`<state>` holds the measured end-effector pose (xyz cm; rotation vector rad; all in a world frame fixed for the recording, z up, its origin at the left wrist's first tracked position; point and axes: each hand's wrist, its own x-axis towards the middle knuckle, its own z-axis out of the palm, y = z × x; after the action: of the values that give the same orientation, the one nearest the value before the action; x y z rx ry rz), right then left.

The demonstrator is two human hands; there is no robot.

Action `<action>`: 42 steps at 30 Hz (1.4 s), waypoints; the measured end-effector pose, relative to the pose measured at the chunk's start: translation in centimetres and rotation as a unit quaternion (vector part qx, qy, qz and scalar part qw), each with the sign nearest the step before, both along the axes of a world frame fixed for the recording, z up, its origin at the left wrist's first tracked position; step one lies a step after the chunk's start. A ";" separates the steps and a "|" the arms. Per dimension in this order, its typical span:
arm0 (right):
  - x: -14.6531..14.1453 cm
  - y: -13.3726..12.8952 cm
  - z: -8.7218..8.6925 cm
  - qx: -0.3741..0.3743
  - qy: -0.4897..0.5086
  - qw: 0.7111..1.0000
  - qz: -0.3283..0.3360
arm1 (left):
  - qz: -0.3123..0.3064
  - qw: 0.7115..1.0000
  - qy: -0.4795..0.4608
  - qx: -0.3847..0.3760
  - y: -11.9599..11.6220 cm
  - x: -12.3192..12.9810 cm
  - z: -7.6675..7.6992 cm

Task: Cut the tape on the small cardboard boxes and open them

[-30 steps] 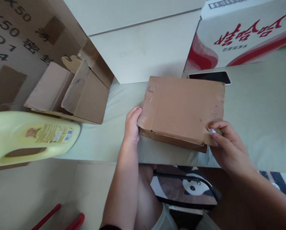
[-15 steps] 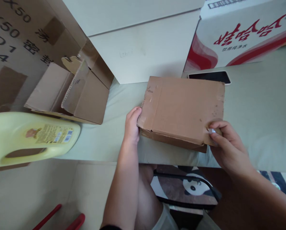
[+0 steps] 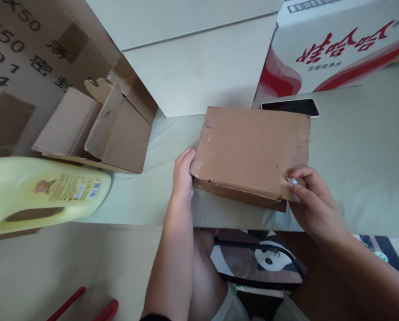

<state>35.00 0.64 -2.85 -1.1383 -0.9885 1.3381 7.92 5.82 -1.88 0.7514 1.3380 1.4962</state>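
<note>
A brown cardboard box [image 3: 249, 151] lies in front of me on the pale green cloth, its broad face up. My left hand [image 3: 184, 174] grips the box's left edge near the front corner; the thumb is on the side and most fingers are hidden beneath. At the front right corner my right hand [image 3: 315, 194] pinches a small flap of the box between thumb and fingers. A bit of shiny clear tape [image 3: 293, 181] shows at that pinch. Just behind the box's far right edge lies a phone [image 3: 295, 107] with a dark screen, partly covered.
An opened cardboard box [image 3: 126, 133] and a yellow jug with a handle [image 3: 82, 189] stand at the left. White boxes [image 3: 199, 71] and a red-and-white printed carton [image 3: 336, 62] line the back. The cloth-covered surface [image 3: 369, 178] ends before my knees.
Almost nothing differs. The whole view has shifted slightly, and both hands keep their places on the box.
</note>
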 end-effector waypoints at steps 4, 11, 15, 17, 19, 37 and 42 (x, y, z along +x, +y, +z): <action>-0.2 0.0 0.2 -0.012 0.014 1.000 -0.016 | 0.010 1.000 -0.012 0.003 0.1 -0.1 -0.3; -0.3 -0.1 0.0 -0.016 0.017 1.000 -0.016 | 0.060 0.994 -0.091 -0.024 0.4 0.4 -0.6; -0.2 -0.1 -0.1 -0.014 0.012 1.000 -0.012 | 0.045 0.996 -0.070 -0.018 0.5 0.1 -1.0; -0.2 0.0 -0.1 -0.014 0.004 1.000 -0.013 | 0.034 0.998 -0.049 -0.009 0.5 -0.1 -1.3; -0.3 0.0 0.0 -0.009 -0.005 1.000 -0.014 | 0.029 0.999 -0.030 0.001 0.5 -0.4 -1.5; -0.5 0.1 0.2 -0.023 -0.010 0.999 -0.023 | 0.015 0.998 0.057 0.007 0.4 -0.6 -0.9; -0.6 0.0 0.3 -0.014 -0.018 1.000 -0.017 | 0.025 0.999 0.034 0.013 0.3 -0.5 -1.0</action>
<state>34.43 0.67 -2.51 -1.2003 -0.9747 1.3115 7.38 6.13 -2.91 0.7968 1.3984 1.5421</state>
